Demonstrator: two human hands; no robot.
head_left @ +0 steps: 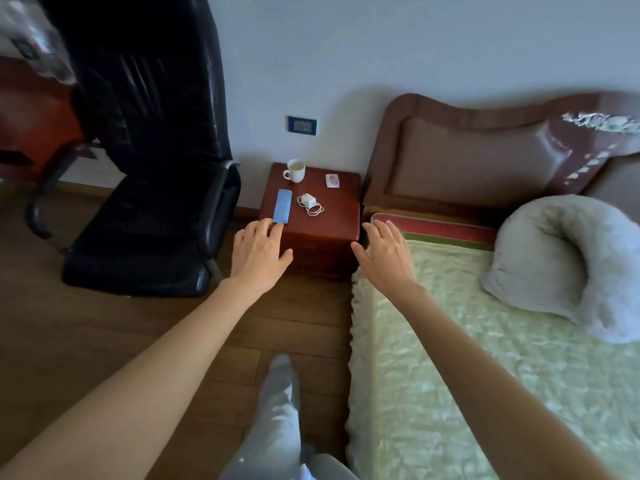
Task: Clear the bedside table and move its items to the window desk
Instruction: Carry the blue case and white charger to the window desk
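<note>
reaching toward the bedside table [332, 223], left hand [258, 252] and right hand [382, 252] hang spread and empty. nothing looks cleared yet: mug [295, 170] at eleven o'clock, blue case [282, 206] at nine, charger [309, 202] central, card [332, 180] at one.

One wide-angle view only, worn on the person's head, looking forward and steeply down from standing height. It faces the wall, with the bedside table [313, 216] well ahead at centre, the bed [485, 358] alongside on the right, edges bowed.
</note>
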